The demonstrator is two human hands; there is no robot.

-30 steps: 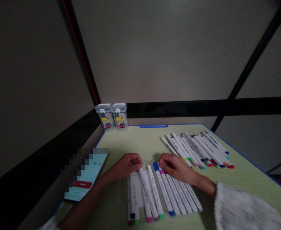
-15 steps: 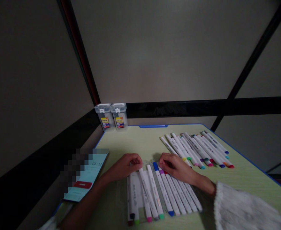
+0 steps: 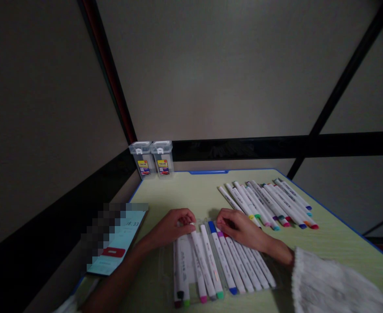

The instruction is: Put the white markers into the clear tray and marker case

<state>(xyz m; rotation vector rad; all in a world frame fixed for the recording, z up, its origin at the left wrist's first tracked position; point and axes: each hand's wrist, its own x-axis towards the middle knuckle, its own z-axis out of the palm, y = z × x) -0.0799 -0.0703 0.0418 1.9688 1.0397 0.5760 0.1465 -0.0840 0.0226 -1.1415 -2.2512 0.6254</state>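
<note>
My left hand (image 3: 176,225) has thumb and fingers closed on the far end of a white marker (image 3: 202,261) with a greyish cap at its near end. Beside it, a marker with a green cap (image 3: 212,263) lies in the same group, along with several others capped in black, pink and lime. My right hand (image 3: 240,227) is curled over the far ends of a second row of markers, near a blue-ended marker (image 3: 222,256); whatever its fingers pinch is hidden. Both rows lie in an open clear plastic case (image 3: 161,265).
More white markers (image 3: 263,202) with coloured caps lie loosely at the right of the table (image 3: 181,189). Two clear lidded boxes (image 3: 144,161) stand at the back left corner. A phone (image 3: 121,243) showing a timer lies at the left edge, by my left forearm.
My left hand has shifted slightly right, and the far end of its marker has moved right too. My right hand stays in place.
</note>
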